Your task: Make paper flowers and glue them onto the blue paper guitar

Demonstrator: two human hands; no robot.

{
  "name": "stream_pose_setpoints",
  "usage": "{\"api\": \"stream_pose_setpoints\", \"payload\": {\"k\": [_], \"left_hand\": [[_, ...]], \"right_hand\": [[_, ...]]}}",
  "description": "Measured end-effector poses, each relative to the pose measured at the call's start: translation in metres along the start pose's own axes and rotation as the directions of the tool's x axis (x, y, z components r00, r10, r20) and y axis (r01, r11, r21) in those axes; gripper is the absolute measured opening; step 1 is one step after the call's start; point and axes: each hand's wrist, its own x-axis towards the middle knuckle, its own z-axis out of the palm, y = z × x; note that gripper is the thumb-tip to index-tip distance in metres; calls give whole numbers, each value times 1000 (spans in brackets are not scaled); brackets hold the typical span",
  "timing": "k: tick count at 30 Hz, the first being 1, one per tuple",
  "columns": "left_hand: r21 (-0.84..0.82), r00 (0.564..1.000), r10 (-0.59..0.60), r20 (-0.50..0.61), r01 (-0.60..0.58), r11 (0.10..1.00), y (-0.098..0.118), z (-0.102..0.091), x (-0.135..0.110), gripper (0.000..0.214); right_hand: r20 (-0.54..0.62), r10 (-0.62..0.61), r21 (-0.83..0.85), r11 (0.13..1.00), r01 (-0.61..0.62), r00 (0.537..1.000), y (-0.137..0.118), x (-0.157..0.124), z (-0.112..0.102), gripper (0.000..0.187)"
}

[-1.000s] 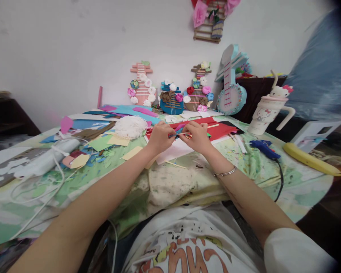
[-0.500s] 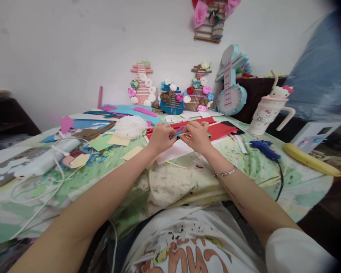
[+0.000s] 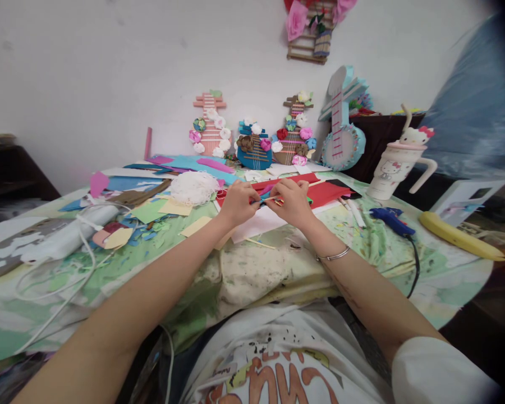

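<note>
Over the middle of the table, my left hand [image 3: 240,203] and my right hand [image 3: 293,202] meet with their fingertips nearly touching. My left fingers are closed on a small strip of blue paper [image 3: 264,196]. A thin pale stick [image 3: 271,198] lies across that paper, pinched in my right fingers. The hands hide parts of both pieces. Beneath them lie red paper sheets [image 3: 326,194] and a white sheet [image 3: 258,224]. A ball of white string [image 3: 193,187] rests left of my left hand.
Flower-covered model instruments, among them a blue one [image 3: 256,150], stand along the wall. On the right are a glue gun [image 3: 392,220], a yellow banana-shaped thing [image 3: 458,235] and a tumbler [image 3: 393,168]. Paper scraps [image 3: 154,231] and a white power strip [image 3: 71,233] with cords lie left.
Both hands stay in nearly the same place. The fingertips and the blue paper between them have shifted only slightly.
</note>
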Motion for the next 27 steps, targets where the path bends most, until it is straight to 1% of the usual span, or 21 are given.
{"api": "stream_pose_setpoints", "payload": {"k": [4,8,14,21,27], "left_hand": [[12,1000,3,-8,-3,1000,-1,1,0,9],[22,1000,-1,-7,1,1000,-2,1,-1,8],[-28,1000,-10,-11,10,1000,-2,0,0,10],[-42,996,-86,27,87,995,3,-2,1,9],[-65,994,-105,35,107,992,4,-3,0,12]], "right_hand": [[-17,5,-20,1000,-5,1000,0,-1,2,17],[0,8,-23,1000,-8,1000,1,-1,3,19],[-3,-12,-47,999,12,1000,0,0,2,16],[1,-23,-69,997,23,1000,-1,0,0,16],[-3,-31,-76,997,31,1000,-2,0,1,16]]}}
